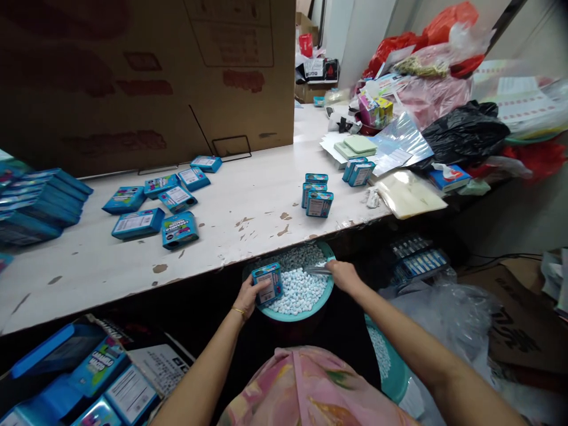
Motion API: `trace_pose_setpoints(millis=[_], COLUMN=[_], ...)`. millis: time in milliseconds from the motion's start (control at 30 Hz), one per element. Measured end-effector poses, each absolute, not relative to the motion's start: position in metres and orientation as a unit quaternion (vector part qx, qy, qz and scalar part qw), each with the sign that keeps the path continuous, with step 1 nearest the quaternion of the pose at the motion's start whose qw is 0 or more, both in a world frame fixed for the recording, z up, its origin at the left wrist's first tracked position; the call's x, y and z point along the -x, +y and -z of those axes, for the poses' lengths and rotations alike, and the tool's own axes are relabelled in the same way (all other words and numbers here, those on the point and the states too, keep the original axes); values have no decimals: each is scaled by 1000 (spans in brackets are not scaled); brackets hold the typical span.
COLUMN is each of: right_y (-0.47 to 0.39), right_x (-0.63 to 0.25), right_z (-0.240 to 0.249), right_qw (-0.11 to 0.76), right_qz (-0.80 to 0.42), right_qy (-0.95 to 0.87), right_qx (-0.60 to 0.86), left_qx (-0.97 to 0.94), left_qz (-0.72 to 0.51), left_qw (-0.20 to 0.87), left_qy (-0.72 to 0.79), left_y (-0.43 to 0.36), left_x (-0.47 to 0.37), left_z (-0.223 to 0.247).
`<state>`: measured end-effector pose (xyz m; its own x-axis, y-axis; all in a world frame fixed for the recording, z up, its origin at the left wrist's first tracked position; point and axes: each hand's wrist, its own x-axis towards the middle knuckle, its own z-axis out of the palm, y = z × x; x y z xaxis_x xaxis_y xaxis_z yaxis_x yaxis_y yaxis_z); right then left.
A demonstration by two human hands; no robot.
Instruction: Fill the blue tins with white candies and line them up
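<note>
My left hand is closed on a small blue box, held upright over the left side of a teal basin. Small white and pale blue pellets fill the basin. On the right, my right hand grips a metal scoop, whose front end lies over the pellets. Three blue boxes stand upright on the white table just beyond the basin, and two more stand to their right.
Several blue boxes lie on the table at left, near stacked ones. A large cardboard box stands behind. Bags and papers pile up at right. An open carton holds blue boxes; a second teal basin sits low right.
</note>
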<state>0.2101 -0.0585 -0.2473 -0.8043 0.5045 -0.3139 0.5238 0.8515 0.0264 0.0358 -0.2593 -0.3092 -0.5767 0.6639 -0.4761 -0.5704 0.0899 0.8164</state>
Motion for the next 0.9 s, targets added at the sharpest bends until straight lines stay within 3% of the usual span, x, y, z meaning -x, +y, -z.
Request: trace_pose_setpoints(millis=[167, 333, 633, 767, 900], right_y=[-95, -84, -64, -66, -75], right_x=[-175, -171, -184, -173, -158], right_z=[310, 317, 239, 196, 163], right_qw=[79, 45, -10, 42, 125], right_qz=[152, 265, 321, 265, 136], right_qy=[926, 888, 903, 935, 961], right_qx=[-338, -373, -285, -231, -207], left_qx=[-24, -39, -221, -297, -352], left_qz=[-683, -705, -608, -561, -521], left_qw=[472, 455, 288, 253, 219], left_qy=[557, 543, 706, 730, 746], left_y=[-237, -249, -271, -255, -245], left_x=[-53, -48, -28, -33, -38], left_z=[313, 301, 308, 306, 308])
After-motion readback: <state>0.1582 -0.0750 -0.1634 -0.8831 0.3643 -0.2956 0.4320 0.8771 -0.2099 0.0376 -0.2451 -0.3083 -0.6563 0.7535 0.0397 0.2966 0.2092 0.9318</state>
